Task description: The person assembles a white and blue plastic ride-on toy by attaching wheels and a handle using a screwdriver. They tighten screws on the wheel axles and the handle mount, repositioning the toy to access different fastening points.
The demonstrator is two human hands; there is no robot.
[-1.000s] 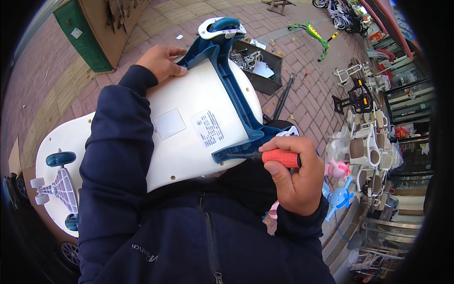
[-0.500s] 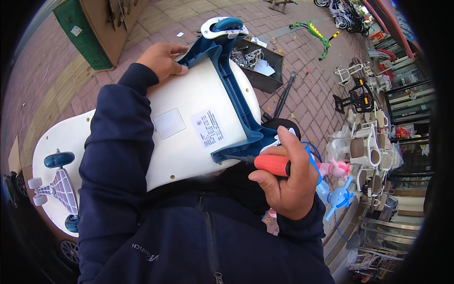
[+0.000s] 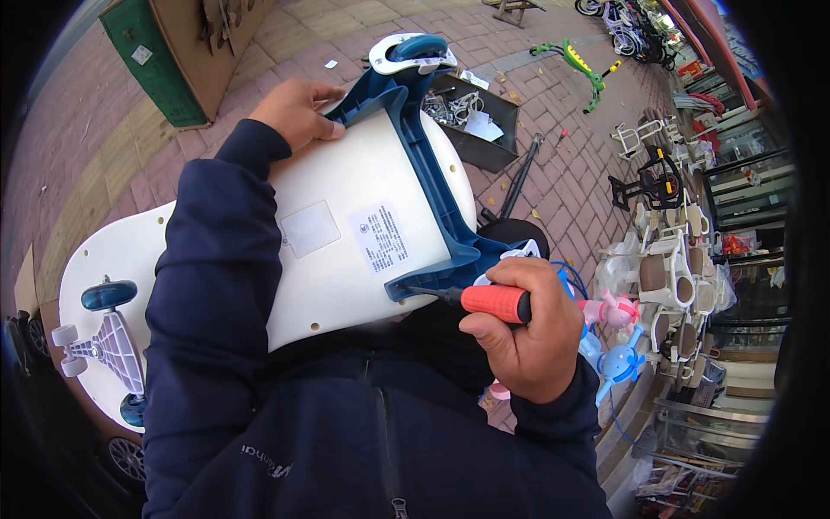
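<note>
A white ride-on swing car (image 3: 337,182) lies upside down across my lap, its underside facing up. A dark blue wheel bracket (image 3: 425,164) spans it, with a caster-like wheel (image 3: 418,48) at the far end. My left hand (image 3: 298,112) grips the edge beside the bracket's far arm, thumb on top, other fingers partly hidden. In my right hand (image 3: 538,324) is a screwdriver (image 3: 493,303) with a red and black handle. Its shaft points left into the bracket's near corner; the tip and any screw there are hidden.
Beyond the car sits a dark open tray (image 3: 488,143) of metal hardware. A black metal bar (image 3: 521,177) lies by it on the brick paving. At right stand stacked white ride-on parts (image 3: 670,268) and pink and blue toys (image 3: 618,363). A green box (image 3: 151,69) stands far left.
My right index finger, raised before, has curled down over the screwdriver handle. The handle has shifted very slightly left. My left hand and the car have barely moved.
</note>
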